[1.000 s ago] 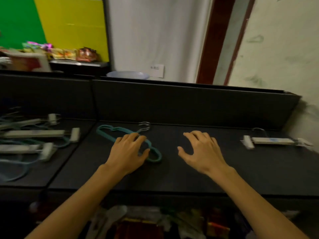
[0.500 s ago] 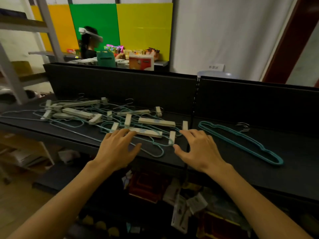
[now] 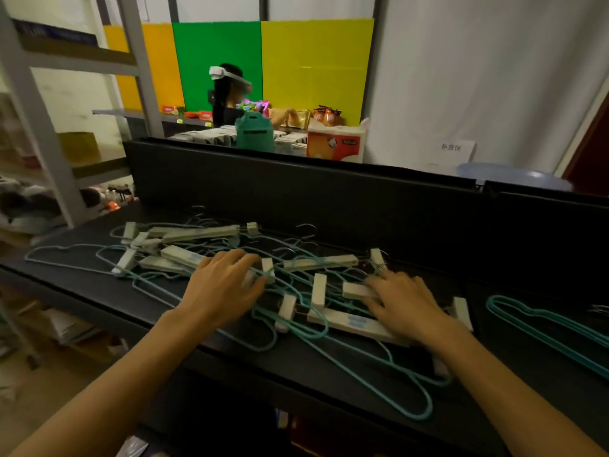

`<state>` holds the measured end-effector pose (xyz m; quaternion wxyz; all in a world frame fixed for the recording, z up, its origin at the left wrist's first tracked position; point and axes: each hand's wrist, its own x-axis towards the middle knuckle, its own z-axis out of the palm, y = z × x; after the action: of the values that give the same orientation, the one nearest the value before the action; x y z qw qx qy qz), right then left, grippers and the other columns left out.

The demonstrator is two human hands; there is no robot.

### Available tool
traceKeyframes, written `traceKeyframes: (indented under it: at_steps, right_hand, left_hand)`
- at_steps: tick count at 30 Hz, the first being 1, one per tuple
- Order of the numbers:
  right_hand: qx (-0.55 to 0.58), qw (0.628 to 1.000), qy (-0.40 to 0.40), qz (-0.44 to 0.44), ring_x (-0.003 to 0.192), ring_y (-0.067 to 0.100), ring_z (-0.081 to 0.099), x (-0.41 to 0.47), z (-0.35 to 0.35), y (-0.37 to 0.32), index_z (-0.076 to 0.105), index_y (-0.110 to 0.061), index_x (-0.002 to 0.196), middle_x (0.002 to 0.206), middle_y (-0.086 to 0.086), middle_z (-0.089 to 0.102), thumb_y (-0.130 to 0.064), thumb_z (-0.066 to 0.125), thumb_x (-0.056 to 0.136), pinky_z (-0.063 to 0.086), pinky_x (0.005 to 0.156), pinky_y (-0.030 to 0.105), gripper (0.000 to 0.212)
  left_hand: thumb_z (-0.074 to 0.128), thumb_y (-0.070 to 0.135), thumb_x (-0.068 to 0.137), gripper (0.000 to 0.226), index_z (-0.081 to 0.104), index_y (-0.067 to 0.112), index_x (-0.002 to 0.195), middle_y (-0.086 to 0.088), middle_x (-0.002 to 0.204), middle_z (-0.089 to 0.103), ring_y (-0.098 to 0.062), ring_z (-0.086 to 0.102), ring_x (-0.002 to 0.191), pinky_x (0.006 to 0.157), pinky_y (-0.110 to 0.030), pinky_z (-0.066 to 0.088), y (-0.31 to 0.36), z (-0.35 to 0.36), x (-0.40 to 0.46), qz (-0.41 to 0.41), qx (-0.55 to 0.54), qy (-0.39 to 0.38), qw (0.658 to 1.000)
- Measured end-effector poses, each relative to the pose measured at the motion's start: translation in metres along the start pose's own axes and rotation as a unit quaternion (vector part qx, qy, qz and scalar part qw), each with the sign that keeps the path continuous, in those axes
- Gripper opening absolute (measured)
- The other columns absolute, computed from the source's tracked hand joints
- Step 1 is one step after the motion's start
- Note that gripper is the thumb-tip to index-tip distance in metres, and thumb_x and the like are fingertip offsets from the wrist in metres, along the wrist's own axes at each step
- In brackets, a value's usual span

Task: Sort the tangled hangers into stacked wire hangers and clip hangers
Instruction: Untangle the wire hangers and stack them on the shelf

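Left hand [image 3: 224,288] and right hand [image 3: 405,305] – fingers spread, pinching nothing – over the tangled hangers [image 3: 296,291]. Interlocked hooks may drag neighbours off the worktop [image 3: 329,384].

Two hands: left [image 3: 224,288], right [image 3: 403,306]. Clip hangers [image 3: 349,323]: about six. Wire hangers [image 3: 543,328]: tangled, uncountable.

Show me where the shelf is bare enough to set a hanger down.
Bare shelf lies between the tangle and the teal wire hangers at right, and along the back right, by the back panel. From the left hand to the right hand it is crowded.
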<state>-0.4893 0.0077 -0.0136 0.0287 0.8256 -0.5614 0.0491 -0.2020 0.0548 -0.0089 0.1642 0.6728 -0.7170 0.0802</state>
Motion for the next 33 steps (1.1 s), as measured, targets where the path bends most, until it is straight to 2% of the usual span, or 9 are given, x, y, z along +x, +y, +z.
traceKeyframes:
  at_steps: [2, 5, 10, 14, 19, 21, 25, 30, 33]
  right_hand:
    - [-0.001, 0.998, -0.058, 0.002, 0.109, 0.021, 0.052, 0.012, -0.003, 0.001, 0.050, -0.029, 0.123, 0.123, 0.000, 0.054, -0.042, 0.043, 0.094, 0.042, 0.089, 0.040, 0.032]
    - [0.013, 0.998, -0.067, -0.009, 0.111, 0.017, 0.053, 0.017, -0.011, 0.001, 0.051, -0.030, 0.125, 0.124, -0.003, 0.057, -0.037, 0.049, 0.093, 0.046, 0.088, 0.037, 0.032]
    - [0.033, 0.999, 0.016, 0.019, 0.108, 0.016, 0.054, 0.019, -0.020, -0.001, 0.048, -0.028, 0.131, 0.123, -0.006, 0.056, -0.032, 0.051, 0.094, 0.046, 0.087, 0.033, 0.038]
    - [0.031, 0.993, 0.097, 0.065, 0.101, 0.026, 0.056, 0.019, -0.017, -0.003, 0.050, -0.017, 0.133, 0.119, 0.004, 0.058, -0.024, 0.051, 0.094, 0.047, 0.082, 0.042, 0.039]
    - [0.004, 0.977, 0.186, 0.103, 0.084, 0.036, 0.054, 0.016, -0.011, -0.008, 0.057, -0.005, 0.124, 0.107, 0.016, 0.061, -0.009, 0.060, 0.087, 0.049, 0.067, 0.049, 0.037]
    - [-0.029, 0.973, 0.204, 0.103, 0.077, 0.036, 0.052, 0.012, -0.010, -0.010, 0.059, -0.004, 0.121, 0.100, 0.017, 0.061, -0.009, 0.064, 0.084, 0.049, 0.061, 0.050, 0.038]
    - [-0.065, 0.967, 0.219, 0.113, 0.080, 0.035, 0.051, 0.001, -0.015, -0.024, 0.059, -0.008, 0.120, 0.101, 0.014, 0.060, -0.016, 0.058, 0.086, 0.047, 0.063, 0.048, 0.035]
    - [-0.075, 0.962, 0.225, 0.131, 0.082, 0.032, 0.050, -0.018, -0.022, -0.041, 0.056, -0.010, 0.123, 0.101, 0.012, 0.059, -0.018, 0.057, 0.089, 0.044, 0.062, 0.044, 0.034]
    - [-0.068, 0.960, 0.226, 0.153, 0.084, 0.030, 0.049, -0.034, -0.026, -0.048, 0.055, -0.011, 0.124, 0.103, 0.011, 0.059, -0.019, 0.053, 0.091, 0.045, 0.064, 0.046, 0.035]
  left_hand:
    - [0.044, 0.053, 0.090, 0.051, 0.046, 0.025, 0.134, 0.001, 0.136, 0.049, -0.022, 0.044, 0.125, 0.100, -0.039, 0.034, -0.018, 0.001, 0.020, -0.007, -0.002, 0.009, 1.000]
    - [0.044, 0.054, 0.089, 0.052, 0.046, 0.026, 0.134, 0.001, 0.137, 0.048, -0.022, 0.043, 0.126, 0.101, -0.039, 0.033, -0.035, 0.006, 0.041, 0.003, -0.004, 0.006, 1.000]
    - [0.044, 0.052, 0.090, 0.051, 0.044, 0.026, 0.134, 0.001, 0.136, 0.048, -0.022, 0.045, 0.123, 0.101, -0.038, 0.034, -0.055, 0.019, 0.072, 0.045, -0.035, -0.002, 0.998]
    - [0.048, 0.049, 0.090, 0.048, 0.049, 0.024, 0.131, -0.001, 0.133, 0.051, -0.023, 0.049, 0.118, 0.097, -0.040, 0.039, -0.073, 0.024, 0.090, 0.096, -0.054, -0.004, 0.994]
    - [0.046, 0.051, 0.090, 0.046, 0.050, 0.025, 0.129, 0.001, 0.132, 0.050, -0.021, 0.049, 0.118, 0.097, -0.038, 0.038, -0.091, 0.029, 0.107, 0.164, -0.068, -0.012, 0.984]
    - [0.047, 0.051, 0.090, 0.047, 0.052, 0.024, 0.128, 0.000, 0.131, 0.052, -0.022, 0.049, 0.117, 0.096, -0.039, 0.039, -0.087, 0.029, 0.108, 0.200, -0.082, -0.008, 0.976]
    - [0.048, 0.050, 0.090, 0.046, 0.053, 0.023, 0.127, 0.000, 0.124, 0.056, -0.021, 0.054, 0.109, 0.089, -0.035, 0.043, -0.069, 0.032, 0.106, 0.263, -0.108, -0.020, 0.959]
    - [0.047, 0.051, 0.091, 0.047, 0.050, 0.024, 0.129, 0.002, 0.127, 0.053, -0.020, 0.053, 0.109, 0.085, -0.036, 0.048, -0.054, 0.031, 0.108, 0.291, -0.138, -0.045, 0.946]
    - [0.043, 0.055, 0.091, 0.049, 0.049, 0.026, 0.129, 0.003, 0.128, 0.053, -0.019, 0.054, 0.109, 0.086, -0.036, 0.047, -0.035, 0.026, 0.108, 0.319, -0.140, -0.065, 0.935]
